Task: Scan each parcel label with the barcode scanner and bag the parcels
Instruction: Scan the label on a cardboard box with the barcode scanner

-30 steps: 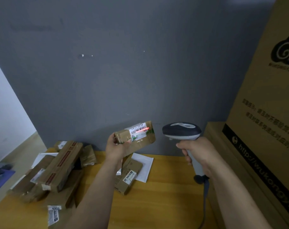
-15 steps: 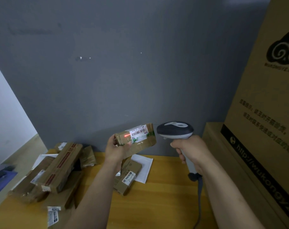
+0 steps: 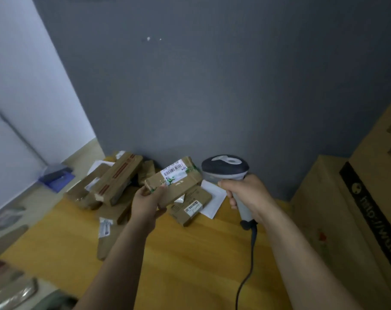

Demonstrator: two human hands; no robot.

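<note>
Left hand (image 3: 146, 203): fingers clamped on one end of a brown parcel (image 3: 183, 186), held off the counter (image 3: 190, 265) just left of the scanner (image 3: 224, 167), label (image 3: 174, 171) facing up. Right hand (image 3: 246, 193): fingers wrapped round the scanner handle. Other parcels (image 3: 114, 182) lie piled further left of the scanner.

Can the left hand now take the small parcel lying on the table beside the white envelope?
Probably not yet: the left hand grips a taped parcel, which hangs just above the small parcel. The hand is full; nothing else seems to block the way.
</note>
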